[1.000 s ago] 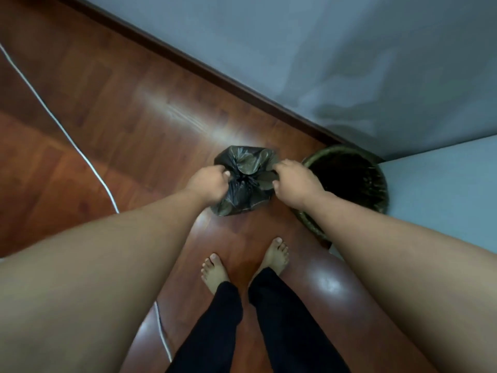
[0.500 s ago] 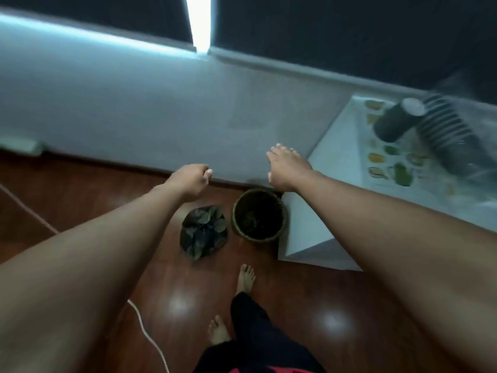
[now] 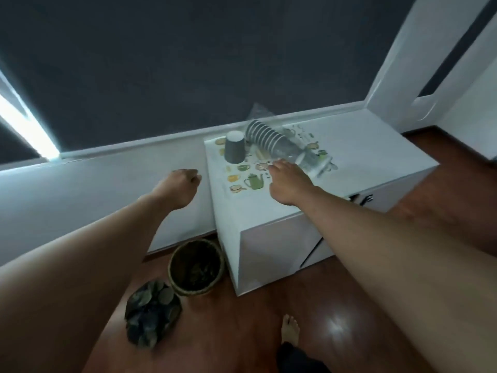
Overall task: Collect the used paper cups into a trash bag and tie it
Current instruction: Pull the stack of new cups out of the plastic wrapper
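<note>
Right hand [image 3: 289, 184] out over the white cabinet [image 3: 269, 211], palm down, fingers spread loosely and pointing at the near end of a clear plastic sleeve [image 3: 298, 153] lying on its side. Fingertips just at the sleeve's edge; whether they touch it cannot be told. Nothing gripped.

Left hand [image 3: 183, 187] raised in the air to the left of the cabinet, fingers curled into a loose fist, holding nothing.

The sleeve holds a stack of grey paper cups [image 3: 262, 135], rims showing as rings toward the wall. Beside the stack, to its left, one grey cup [image 3: 234, 147] stands upside down on a printed mat [image 3: 248, 181] with teapot and cup drawings.

Down on the wooden floor [image 3: 242, 332]: a round woven bin [image 3: 195, 266] close against the cabinet's left corner. Just beside it, nearer the camera, the black trash bag [image 3: 152, 308], bunched shut and resting on the floor, apart from both hands. One bare foot [image 3: 290, 329] at the bottom edge.
</note>
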Available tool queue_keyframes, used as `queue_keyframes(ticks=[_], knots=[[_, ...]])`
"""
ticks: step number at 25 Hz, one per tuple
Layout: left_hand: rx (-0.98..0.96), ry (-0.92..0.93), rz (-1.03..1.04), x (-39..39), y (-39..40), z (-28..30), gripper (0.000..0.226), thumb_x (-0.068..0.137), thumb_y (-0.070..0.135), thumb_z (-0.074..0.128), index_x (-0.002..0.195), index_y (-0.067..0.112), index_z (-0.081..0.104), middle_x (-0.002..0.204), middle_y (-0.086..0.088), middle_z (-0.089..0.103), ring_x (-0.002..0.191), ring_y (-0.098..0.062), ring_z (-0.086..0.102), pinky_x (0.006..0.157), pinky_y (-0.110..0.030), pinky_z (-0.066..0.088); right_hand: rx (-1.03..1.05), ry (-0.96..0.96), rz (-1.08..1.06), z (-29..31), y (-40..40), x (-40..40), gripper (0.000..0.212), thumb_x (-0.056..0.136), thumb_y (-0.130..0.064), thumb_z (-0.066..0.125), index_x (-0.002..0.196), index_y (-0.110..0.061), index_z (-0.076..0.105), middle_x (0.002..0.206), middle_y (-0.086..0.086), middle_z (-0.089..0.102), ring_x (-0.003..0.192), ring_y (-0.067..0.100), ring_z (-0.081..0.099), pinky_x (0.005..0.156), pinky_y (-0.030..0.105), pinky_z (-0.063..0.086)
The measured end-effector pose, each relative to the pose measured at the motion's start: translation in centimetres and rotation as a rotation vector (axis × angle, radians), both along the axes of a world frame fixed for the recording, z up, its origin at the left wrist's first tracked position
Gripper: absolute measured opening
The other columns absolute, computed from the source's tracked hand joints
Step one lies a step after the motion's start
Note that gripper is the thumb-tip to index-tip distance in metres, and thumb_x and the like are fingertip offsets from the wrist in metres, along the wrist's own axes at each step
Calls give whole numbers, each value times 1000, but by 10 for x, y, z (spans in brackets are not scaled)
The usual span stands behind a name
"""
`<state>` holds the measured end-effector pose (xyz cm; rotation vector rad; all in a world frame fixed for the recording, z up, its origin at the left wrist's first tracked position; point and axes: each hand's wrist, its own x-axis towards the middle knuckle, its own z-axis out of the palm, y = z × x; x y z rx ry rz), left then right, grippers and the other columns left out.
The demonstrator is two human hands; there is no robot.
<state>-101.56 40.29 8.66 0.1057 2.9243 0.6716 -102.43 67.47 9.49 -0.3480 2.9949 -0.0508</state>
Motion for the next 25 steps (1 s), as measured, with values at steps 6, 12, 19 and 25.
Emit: queue_keyframes(ticks=[6, 12, 19, 25], knots=[[62, -49, 17, -62, 125, -11, 47, 103, 44, 36, 139, 21, 55, 137, -14, 59, 117, -32, 56, 91, -34, 41, -7, 27, -95, 6, 112, -45, 55, 88, -11, 49, 143, -6, 40, 149, 12, 39, 137, 30, 34, 111, 38, 29], [388, -259, 350, -122, 219, -37, 43, 103, 43, 39, 91, 7, 58, 93, -14, 61, 92, -29, 54, 89, -37, 44, -22, -40, 17, -41, 187, -119, 79, 77, -16, 64, 148, -16, 29, 153, 11, 32, 142, 31, 27, 113, 43, 28], [903, -487, 869, -181, 272, -46, 74, 80, 77, 53, 117, 12, 55, 99, -13, 65, 92, -31, 67, 88, -46, 57, -561, 205, -128, -102, 216, -144, 36, 74, 5, 62, 104, -11, 73, 104, 6, 48, 88, 26, 58, 66, 35, 55], [951, -651, 942, -220, 317, -30, 73, 88, 51, 62, 137, 2, 38, 124, -18, 54, 109, -30, 61, 93, -43, 53, -1085, 332, -643, -101, 204, -137, 23, 80, 4, 56, 94, -10, 66, 90, 6, 57, 71, 14, 57, 77, 23, 52]])
